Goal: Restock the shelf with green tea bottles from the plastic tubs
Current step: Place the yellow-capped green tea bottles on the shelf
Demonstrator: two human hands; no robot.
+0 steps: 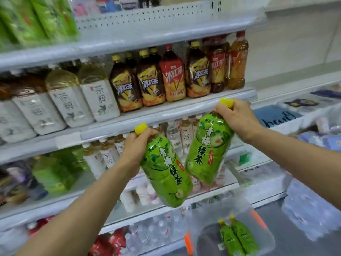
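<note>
Left hand (135, 149) curled round neck of tilted green-labelled, yellow-capped tea bottle (167, 174), right hand (239, 118) gripping second bottle (209, 150) at 1 o'clock, perhaps two more in blurred tub (267, 237) at 5 o'clock

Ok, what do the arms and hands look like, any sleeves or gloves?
The left hand and right hand are bare: no gloves, rings or watch show. The left forearm and right forearm are bare too; no sleeve is in view.

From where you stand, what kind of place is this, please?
Probably a small grocery or convenience store. White shelves carry rows of iced tea bottles facing outward, and a clear plastic tub lower down holds two green tea bottles for restocking.
</note>
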